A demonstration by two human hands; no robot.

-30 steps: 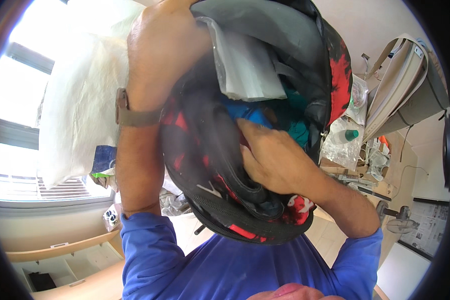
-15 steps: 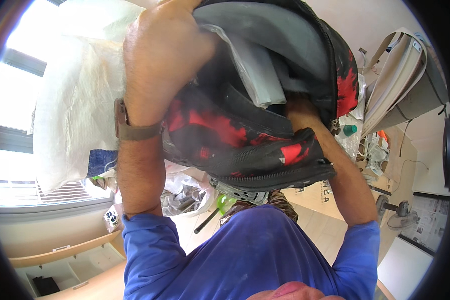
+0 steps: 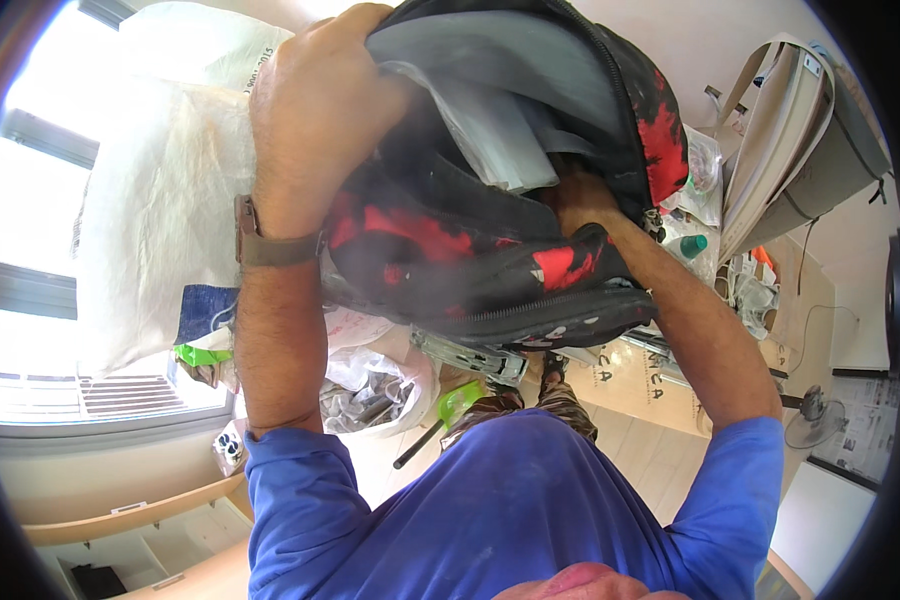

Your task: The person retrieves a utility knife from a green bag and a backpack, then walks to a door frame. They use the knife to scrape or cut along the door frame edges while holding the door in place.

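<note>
A black backpack (image 3: 410, 245) with red patches and a grey lining hangs unzipped in front of my chest. My left hand (image 3: 330, 100) is closed on its left upper edge, with some fingers out of sight. My right hand (image 3: 577, 197) is inside the bag's opening, and its fingers are hidden by the lining and shadow. Next to it, within the bag, lies a flat grey item in clear plastic (image 3: 495, 135). The zipper (image 3: 560, 305) along the lower flap runs below my right wrist.
Large white woven sacks (image 3: 160, 210) stand at the left by the window. Below the backpack are a bag of crumpled plastic (image 3: 375, 390) and a green dustpan (image 3: 460, 402). Rolled grey and beige sheets (image 3: 795, 150) lean at the right, near a fan (image 3: 815, 412).
The backpack has shifted slightly left and up, and my right hand with it, still inside. My left hand keeps its hold on the edge.
</note>
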